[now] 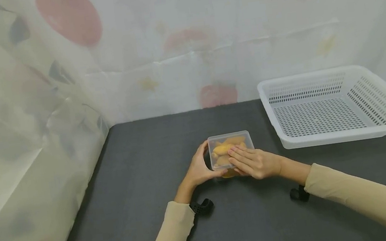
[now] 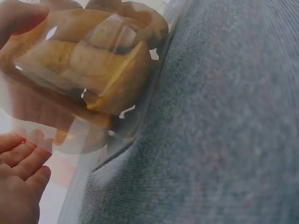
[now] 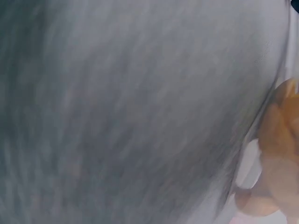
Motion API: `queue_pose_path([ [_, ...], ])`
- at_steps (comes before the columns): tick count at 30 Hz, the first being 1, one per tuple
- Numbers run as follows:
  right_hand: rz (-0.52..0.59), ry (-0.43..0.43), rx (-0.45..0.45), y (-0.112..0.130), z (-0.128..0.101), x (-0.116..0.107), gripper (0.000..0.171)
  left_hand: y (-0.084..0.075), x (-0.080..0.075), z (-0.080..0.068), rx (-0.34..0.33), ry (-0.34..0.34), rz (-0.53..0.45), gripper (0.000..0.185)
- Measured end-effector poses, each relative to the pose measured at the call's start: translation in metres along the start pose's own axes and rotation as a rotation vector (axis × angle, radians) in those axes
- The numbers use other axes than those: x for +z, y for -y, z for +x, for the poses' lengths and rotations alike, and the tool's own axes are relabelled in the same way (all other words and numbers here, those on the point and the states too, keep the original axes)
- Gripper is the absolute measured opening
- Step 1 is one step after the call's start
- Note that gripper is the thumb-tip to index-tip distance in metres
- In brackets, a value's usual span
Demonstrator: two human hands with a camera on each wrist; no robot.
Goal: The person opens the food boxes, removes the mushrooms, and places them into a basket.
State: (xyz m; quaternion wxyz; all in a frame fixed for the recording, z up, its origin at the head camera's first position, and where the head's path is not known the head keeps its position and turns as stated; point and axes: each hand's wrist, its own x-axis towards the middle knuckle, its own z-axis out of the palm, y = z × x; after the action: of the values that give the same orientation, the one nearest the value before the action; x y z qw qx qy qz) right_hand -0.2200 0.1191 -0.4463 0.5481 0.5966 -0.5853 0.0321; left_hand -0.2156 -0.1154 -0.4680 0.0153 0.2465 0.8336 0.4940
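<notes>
A clear plastic box (image 1: 233, 139) with a lid holds several yellow-orange food pieces (image 1: 223, 148) and sits mid-table. My left hand (image 1: 208, 160) grips its left side, fingers curled round the far edge and thumb at the near edge. My right hand (image 1: 243, 160) lies on the lid, its fingers straight and pressing on the near right part. In the left wrist view the food pieces (image 2: 93, 70) show through the box's clear wall, with fingers (image 2: 18, 182) below. The right wrist view is blurred and shows only the table (image 3: 131, 112) and a bit of the hand (image 3: 278, 154).
A white perforated plastic basket (image 1: 345, 135) stands at the right, beside the box, with nothing in it. The dark grey table (image 1: 145, 151) is bounded by a pale patterned curtain (image 1: 26, 130) on the left and behind.
</notes>
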Motion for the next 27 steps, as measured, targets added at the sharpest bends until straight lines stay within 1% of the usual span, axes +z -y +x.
queue_pose_path([
  [5,0.110,0.076,0.141,0.0027,0.0016,-0.0072,0.033,-0.0001,-0.0015,-0.0003,-0.012,0.023,-0.014,0.104],
  [8,0.148,0.086,0.174,0.0036,0.0019,-0.0077,0.034,-0.0002,-0.0023,-0.0008,-0.017,0.030,-0.020,0.106],
  [13,0.136,0.072,0.131,0.0029,0.0039,-0.0063,0.032,-0.0007,-0.0010,0.0008,-0.012,0.032,-0.001,0.105],
  [15,0.123,0.071,0.104,0.0019,0.0049,-0.0056,0.033,-0.0015,-0.0005,0.0011,-0.022,0.031,0.008,0.105],
  [22,0.044,0.073,0.006,-0.0011,0.0073,-0.0046,0.031,-0.0041,-0.0008,-0.0012,-0.034,0.010,0.032,0.101],
  [27,0.038,0.047,-0.026,-0.0027,0.0086,-0.0046,0.031,-0.0049,-0.0015,-0.0031,-0.040,0.019,0.037,0.102],
])
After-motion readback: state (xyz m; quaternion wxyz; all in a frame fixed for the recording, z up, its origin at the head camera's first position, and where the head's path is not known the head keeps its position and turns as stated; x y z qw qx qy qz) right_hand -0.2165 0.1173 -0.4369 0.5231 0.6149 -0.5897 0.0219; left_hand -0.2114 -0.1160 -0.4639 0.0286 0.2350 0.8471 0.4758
